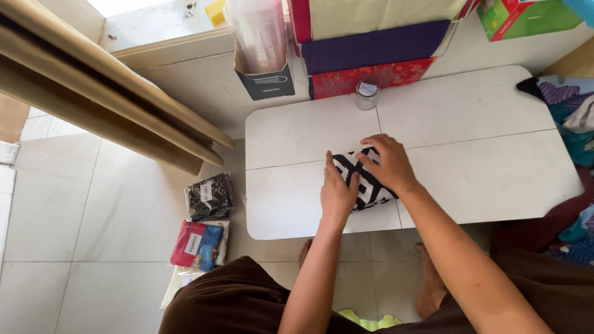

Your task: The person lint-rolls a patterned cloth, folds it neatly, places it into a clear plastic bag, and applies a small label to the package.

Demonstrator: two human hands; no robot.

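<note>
Cloth (pixel 366 180) — a folded piece with a black-and-white geometric pattern — lies near the front edge of the low white table (pixel 482 142), close to its middle seam. Far left on the tiled floor, beside the table, sit three flat packets of fabric (pixel 209 196), well apart from the hands. Moving right, the left hand (pixel 338 193) lies flat on the near left end of the cloth, fingers together, palm down; it presses rather than grasps. Just beside it, the right hand (pixel 387 164) covers the far right part, fingers spread and flat, also gripping nothing. Beyond them, at the table's far edge, stands a small glass jar (pixel 367 94), with stacked purple and red boxes (pixel 371 62) behind it. To my eye the hands are smoothing a fold — done well, this means keeping both palms flat, pressing evenly outward from the centre, and holding the edges lined up so the layers do not slip apart.
</note>
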